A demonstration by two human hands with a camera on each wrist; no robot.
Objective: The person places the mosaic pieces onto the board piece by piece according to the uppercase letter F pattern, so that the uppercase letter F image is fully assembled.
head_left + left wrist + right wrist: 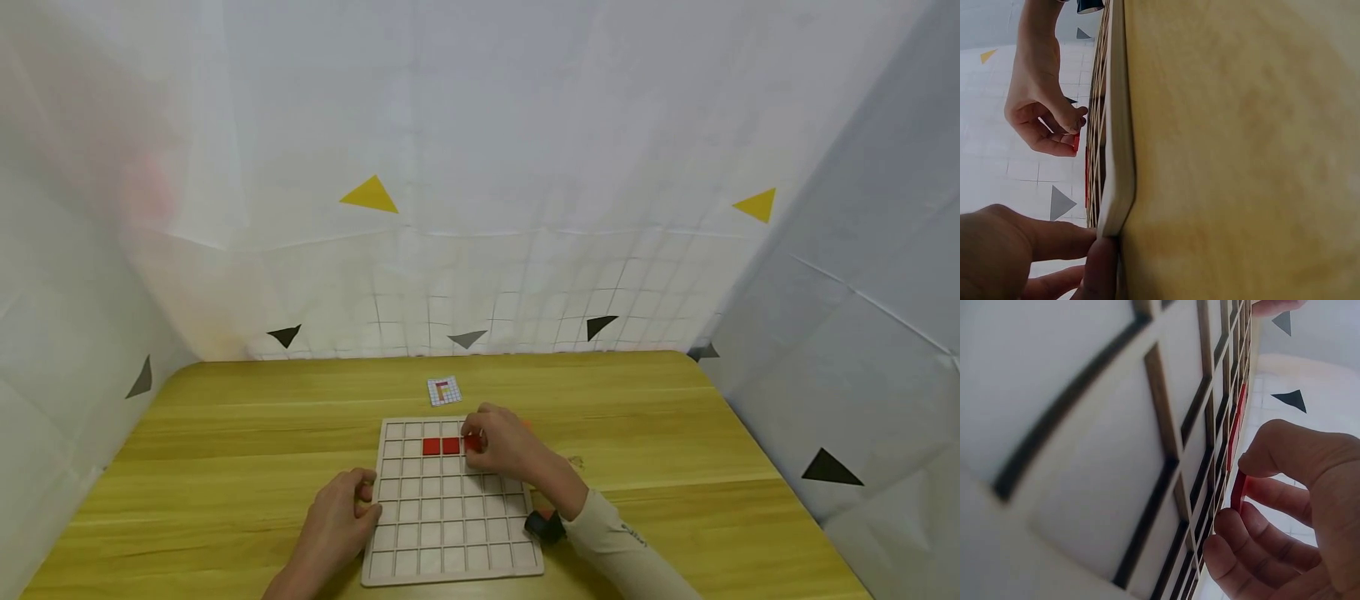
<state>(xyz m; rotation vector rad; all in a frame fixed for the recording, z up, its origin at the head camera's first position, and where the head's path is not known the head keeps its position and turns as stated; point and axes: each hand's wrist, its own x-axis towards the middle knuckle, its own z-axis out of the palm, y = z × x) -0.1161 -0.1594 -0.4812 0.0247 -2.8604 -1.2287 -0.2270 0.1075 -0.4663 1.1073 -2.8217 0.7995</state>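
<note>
A pale wooden grid board (430, 533) lies on the table, with two red square tiles (441, 447) side by side in its second row from the far edge. My right hand (510, 446) pinches another red tile (1239, 490) between thumb and fingers, just right of those two and close over the board. The right wrist view shows that tile tilted, its lower end by the grid lines. My left hand (339, 512) holds the board's left edge, with thumb and fingertips (1102, 259) against the rim.
A small card (444, 391) printed with a grid and coloured squares lies beyond the board. Bits of orange (527, 424) show behind my right hand. A black device (545, 527) sits at my right wrist, over the board's right edge. White sheeting (480, 167) surrounds the table.
</note>
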